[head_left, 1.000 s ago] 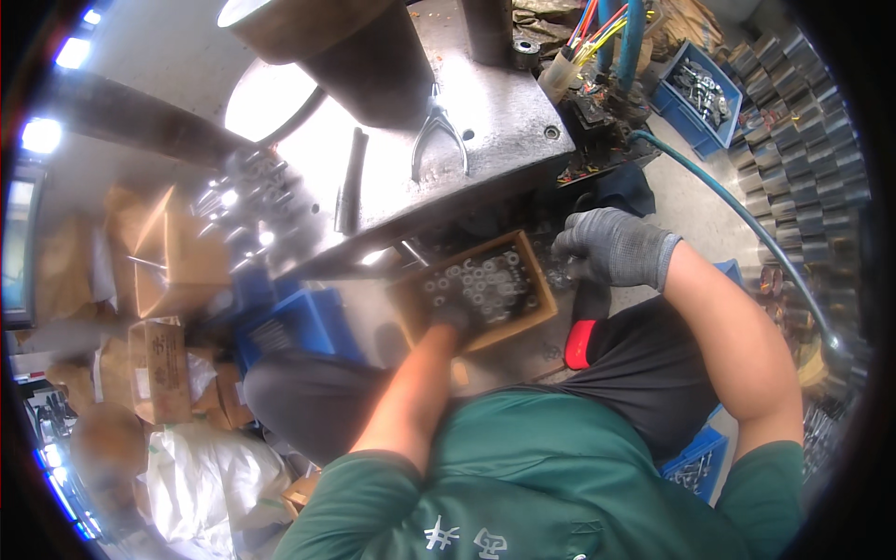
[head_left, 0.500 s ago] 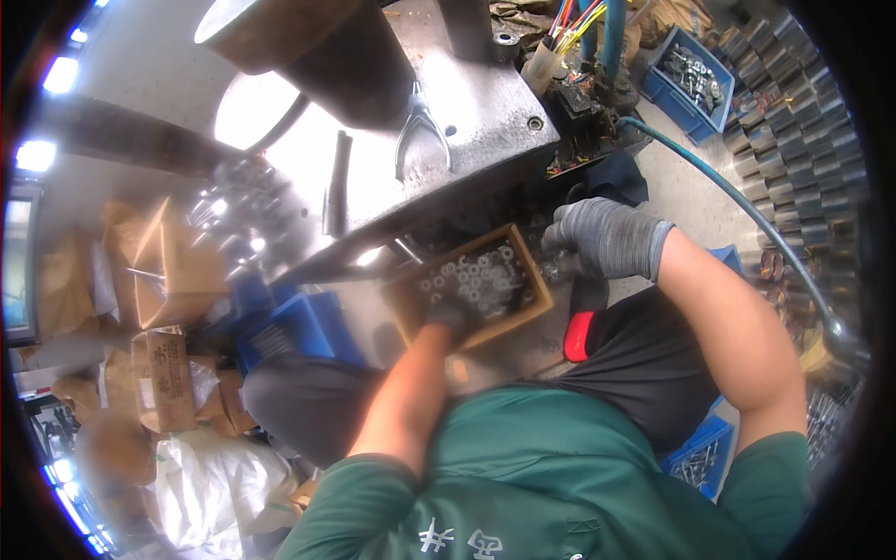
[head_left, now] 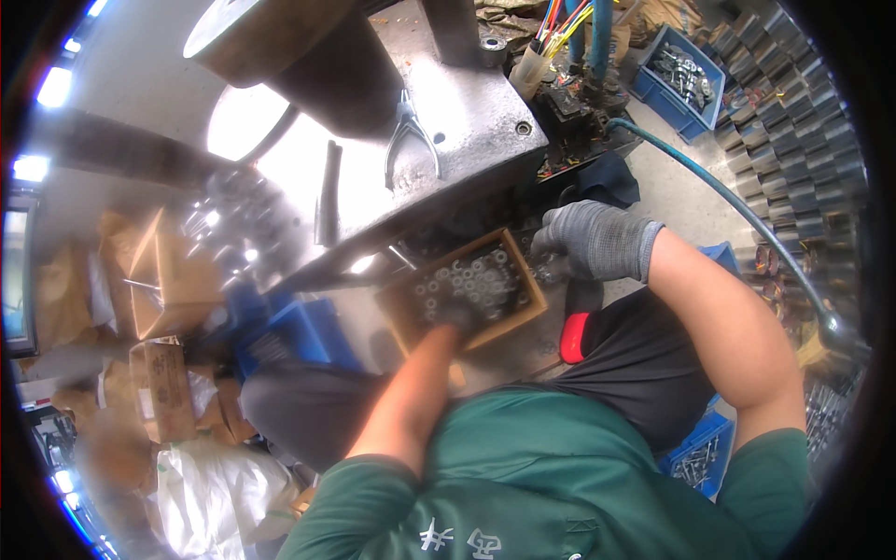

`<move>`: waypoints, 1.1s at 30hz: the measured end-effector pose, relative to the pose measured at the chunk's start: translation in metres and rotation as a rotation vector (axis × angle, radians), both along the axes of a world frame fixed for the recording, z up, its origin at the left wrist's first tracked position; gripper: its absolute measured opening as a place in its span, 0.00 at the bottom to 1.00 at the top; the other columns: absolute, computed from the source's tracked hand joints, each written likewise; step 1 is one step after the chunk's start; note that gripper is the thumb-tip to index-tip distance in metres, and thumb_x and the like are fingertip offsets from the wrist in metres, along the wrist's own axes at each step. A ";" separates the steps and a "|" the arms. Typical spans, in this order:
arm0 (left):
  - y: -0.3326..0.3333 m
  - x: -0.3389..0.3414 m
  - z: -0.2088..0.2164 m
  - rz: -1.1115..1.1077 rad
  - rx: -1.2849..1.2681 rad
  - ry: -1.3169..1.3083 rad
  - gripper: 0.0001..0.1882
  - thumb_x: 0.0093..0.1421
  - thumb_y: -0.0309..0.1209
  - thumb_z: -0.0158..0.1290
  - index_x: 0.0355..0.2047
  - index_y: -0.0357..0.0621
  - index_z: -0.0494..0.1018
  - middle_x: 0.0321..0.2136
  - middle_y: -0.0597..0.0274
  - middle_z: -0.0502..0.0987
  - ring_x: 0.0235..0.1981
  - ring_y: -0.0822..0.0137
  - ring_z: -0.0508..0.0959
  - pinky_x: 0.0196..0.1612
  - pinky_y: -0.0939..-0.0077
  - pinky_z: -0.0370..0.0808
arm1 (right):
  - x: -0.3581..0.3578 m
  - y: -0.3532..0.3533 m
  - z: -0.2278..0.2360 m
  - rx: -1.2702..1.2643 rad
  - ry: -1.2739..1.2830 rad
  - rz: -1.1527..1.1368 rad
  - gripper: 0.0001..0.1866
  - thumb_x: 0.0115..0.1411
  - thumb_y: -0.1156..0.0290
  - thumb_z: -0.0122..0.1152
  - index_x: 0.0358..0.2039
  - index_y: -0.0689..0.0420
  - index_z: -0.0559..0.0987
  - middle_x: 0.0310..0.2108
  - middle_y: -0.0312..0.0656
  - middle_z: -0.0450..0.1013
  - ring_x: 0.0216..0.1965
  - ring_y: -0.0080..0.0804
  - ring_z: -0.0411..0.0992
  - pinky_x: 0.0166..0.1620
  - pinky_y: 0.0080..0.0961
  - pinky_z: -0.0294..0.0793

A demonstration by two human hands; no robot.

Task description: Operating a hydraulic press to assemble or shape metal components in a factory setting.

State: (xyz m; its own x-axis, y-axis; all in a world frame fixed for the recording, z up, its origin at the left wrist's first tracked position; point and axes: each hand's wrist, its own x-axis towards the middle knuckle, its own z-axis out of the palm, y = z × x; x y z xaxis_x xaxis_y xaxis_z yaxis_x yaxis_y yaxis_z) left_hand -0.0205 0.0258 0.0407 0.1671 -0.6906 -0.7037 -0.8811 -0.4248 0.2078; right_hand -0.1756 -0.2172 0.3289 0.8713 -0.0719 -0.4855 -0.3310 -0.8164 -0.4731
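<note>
A brown rectangular box (head_left: 520, 315) between my knees holds many small ring-shaped metal parts (head_left: 474, 283). My left hand (head_left: 455, 317), in a dark glove, reaches into the near side of this box. Its fingers are dark and blurred among the parts, so their grip does not show. Beside the box's right end is my right hand (head_left: 597, 241), in a grey knit glove, with its fingers curled together. What they hold, if anything, is hidden. Small shiny parts (head_left: 553, 269) show just below those fingers.
Pliers (head_left: 411, 140) and a dark bar (head_left: 328, 194) lie on the metal machine table (head_left: 485, 112) ahead. A blue hose (head_left: 737, 191) arcs at right. Blue bins of metal parts (head_left: 679, 84) and stacked metal pieces (head_left: 784, 121) stand right; cardboard boxes (head_left: 161, 387) and a blue bin (head_left: 313, 327) left.
The whole view has shifted slightly, with the table and box a little further left. Both hands keep nearly the same places, the left in the box and the right at its end.
</note>
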 end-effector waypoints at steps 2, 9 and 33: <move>0.002 0.012 -0.014 0.242 0.008 0.243 0.19 0.64 0.39 0.55 0.48 0.38 0.82 0.47 0.47 0.83 0.46 0.56 0.84 0.48 0.62 0.82 | 0.000 -0.001 0.001 0.002 0.025 -0.008 0.17 0.57 0.64 0.70 0.47 0.51 0.85 0.42 0.49 0.78 0.45 0.50 0.79 0.50 0.42 0.78; 0.010 0.052 -0.010 1.322 0.010 1.257 0.12 0.64 0.32 0.56 0.45 0.41 0.80 0.39 0.57 0.80 0.40 0.59 0.82 0.43 0.62 0.83 | -0.001 0.001 -0.005 -0.001 0.023 0.024 0.17 0.57 0.64 0.69 0.47 0.51 0.85 0.41 0.49 0.78 0.45 0.50 0.79 0.50 0.42 0.78; 0.000 0.043 -0.041 0.471 0.000 0.058 0.30 0.51 0.39 0.70 0.53 0.39 0.79 0.52 0.42 0.80 0.55 0.48 0.81 0.57 0.57 0.78 | -0.008 0.000 -0.014 -0.055 -0.113 0.111 0.16 0.57 0.64 0.70 0.46 0.50 0.86 0.41 0.49 0.78 0.44 0.50 0.79 0.49 0.44 0.78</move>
